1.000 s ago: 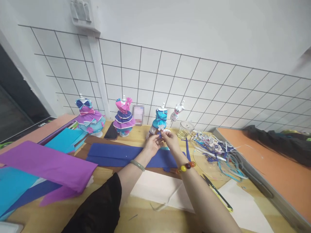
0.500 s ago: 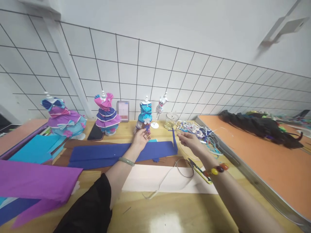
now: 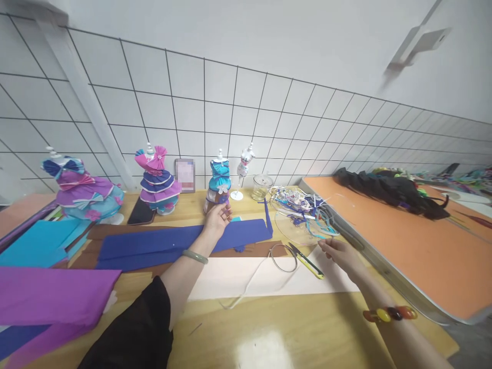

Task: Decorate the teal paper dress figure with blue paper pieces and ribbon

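Observation:
A small mannequin (image 3: 220,174) in a blue top stands at the back centre, its lower part brown and purple with a white flower. My left hand (image 3: 217,219) is at its base, fingers curled against the lower part; what they grip is too small to tell. To the right, my right hand (image 3: 337,252) is in a pinch above the table, and anything between its fingertips is too fine to see. Yellow-handled snips (image 3: 309,262) and a wire ring (image 3: 283,258) lie between my arms on pale pink paper (image 3: 238,279). Beside my left wrist lies folded blue paper (image 3: 146,243).
Two dressed mannequins (image 3: 90,192) (image 3: 157,179) and a phone (image 3: 141,211) stand or lie at back left. A bare-stand mannequin (image 3: 245,163), glass jar (image 3: 262,187) and scraps (image 3: 298,202) are behind. Purple paper (image 3: 57,292) lies left; an orange board (image 3: 400,246) is right.
My right hand has moved right and toward me, away from the blue strip. My left hand stays at the mannequin. The whole view has shifted a little to the right.

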### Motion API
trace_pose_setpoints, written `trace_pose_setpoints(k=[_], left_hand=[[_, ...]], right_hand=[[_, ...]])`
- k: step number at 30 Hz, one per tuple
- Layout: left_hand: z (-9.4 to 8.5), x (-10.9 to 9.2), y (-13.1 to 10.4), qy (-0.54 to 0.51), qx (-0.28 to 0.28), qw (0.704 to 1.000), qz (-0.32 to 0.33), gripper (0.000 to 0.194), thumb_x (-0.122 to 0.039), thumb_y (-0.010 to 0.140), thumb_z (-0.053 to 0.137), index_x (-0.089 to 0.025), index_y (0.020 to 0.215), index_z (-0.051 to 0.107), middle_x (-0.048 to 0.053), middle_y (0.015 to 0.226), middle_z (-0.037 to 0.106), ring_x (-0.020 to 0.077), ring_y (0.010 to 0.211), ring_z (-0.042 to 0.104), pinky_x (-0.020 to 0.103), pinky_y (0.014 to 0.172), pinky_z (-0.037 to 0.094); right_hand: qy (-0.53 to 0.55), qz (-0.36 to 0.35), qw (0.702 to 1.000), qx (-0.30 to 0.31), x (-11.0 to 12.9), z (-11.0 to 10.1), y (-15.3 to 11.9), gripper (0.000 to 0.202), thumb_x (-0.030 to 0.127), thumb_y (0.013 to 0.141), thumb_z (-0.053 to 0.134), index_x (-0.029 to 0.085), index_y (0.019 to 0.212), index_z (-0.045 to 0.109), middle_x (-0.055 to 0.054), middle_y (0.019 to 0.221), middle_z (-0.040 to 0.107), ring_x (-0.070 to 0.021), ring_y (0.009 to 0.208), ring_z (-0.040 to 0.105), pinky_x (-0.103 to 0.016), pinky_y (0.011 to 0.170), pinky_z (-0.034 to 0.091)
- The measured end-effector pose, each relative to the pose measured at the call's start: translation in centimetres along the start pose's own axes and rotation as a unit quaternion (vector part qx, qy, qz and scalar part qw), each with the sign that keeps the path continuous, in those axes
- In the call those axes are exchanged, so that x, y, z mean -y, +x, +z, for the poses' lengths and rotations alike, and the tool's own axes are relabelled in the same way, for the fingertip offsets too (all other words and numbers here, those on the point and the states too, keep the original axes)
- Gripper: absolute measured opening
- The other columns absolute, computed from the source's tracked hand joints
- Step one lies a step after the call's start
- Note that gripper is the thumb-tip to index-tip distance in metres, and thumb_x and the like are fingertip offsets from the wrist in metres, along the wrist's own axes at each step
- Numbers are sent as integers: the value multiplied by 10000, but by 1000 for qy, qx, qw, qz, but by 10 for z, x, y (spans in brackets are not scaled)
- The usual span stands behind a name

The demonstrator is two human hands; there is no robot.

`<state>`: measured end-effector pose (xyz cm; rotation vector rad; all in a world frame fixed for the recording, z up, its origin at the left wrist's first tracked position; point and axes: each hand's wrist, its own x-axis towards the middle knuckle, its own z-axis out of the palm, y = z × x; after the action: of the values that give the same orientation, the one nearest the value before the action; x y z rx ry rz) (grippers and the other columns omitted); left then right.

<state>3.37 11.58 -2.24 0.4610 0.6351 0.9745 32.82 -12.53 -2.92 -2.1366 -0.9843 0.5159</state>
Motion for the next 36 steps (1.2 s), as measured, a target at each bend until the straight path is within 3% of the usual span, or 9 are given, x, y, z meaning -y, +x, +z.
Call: trace_pose_setpoints(k=[4,9,19,25,31,36], left_hand=[[5,4,-4,17,4,1000,-20,181,-163,667,622,-161,843,579,15,704,614,98,565,567,216,519,413],[10,12,-9,36,16,998,-51,181,-154,636,676,-137,791,586,31,689,615,94,533,554,210,490,404],[10,24,-13,56,34,996,-65,166,-172,643,687,-150,759,570,1,624,577,70,480,512,189,457,374],[12,29,-18,78,69,993,-58,216,-160,621,707,-151,794,579,-7,652,572,55,489,509,172,448,360],[11,31,-18,83,72,992,-54,229,-157,616,711,-148,799,574,-7,647,566,54,487,507,170,446,367],[11,30,-19,74,64,994,-49,241,-149,605,710,-143,803,572,-7,639,562,60,493,514,170,440,363]], right_hand=[[-81,-44,995,-41,-9,6,1,351,469,720,477,161,786,631,-61,657,648,-184,546,571,-283,508,408],[-157,-44,983,-84,-10,9,17,322,394,698,495,151,854,635,-99,772,667,-244,707,605,-317,602,406],[-260,-58,960,-81,-1,19,36,310,285,756,472,160,980,645,-99,887,673,-217,776,611,-271,608,387],[-325,-72,940,-82,14,29,46,258,248,789,455,178,894,680,-124,918,659,-231,807,603,-284,623,369],[-366,-63,924,-93,19,35,48,260,206,799,429,135,758,676,-160,832,655,-237,784,604,-291,623,367],[-362,-64,924,-101,23,30,42,250,228,778,436,144,780,672,-146,842,660,-218,753,608,-272,599,366]])
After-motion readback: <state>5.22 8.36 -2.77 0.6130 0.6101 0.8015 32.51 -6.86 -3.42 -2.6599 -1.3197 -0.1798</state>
